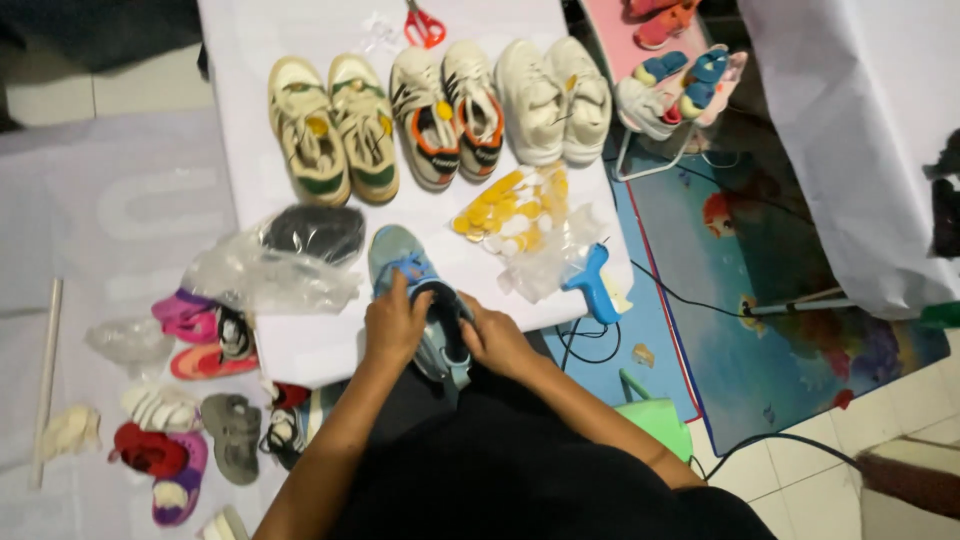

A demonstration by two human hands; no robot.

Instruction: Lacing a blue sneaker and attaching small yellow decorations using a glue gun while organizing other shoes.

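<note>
Left hand (393, 325): fingers curled over the left side of the blue shoe (420, 295), gripping it.
Right hand (493, 338): fingers wrapped around the shoe's right side near the heel.
Blue shoe: on the front edge of the white bench (330, 345), between both hands.
Nearby: blue glue gun (595, 285), bag of yellow discs (510, 210).

a home shoe-repair or craft corner: pairs of sneakers (440, 110) lined on a white table (300, 340), scissors (424, 24), a glue gun (594, 282), loose sandals (200, 335) on a tiled floor (830, 480), a colourful play mat (760, 300).
</note>
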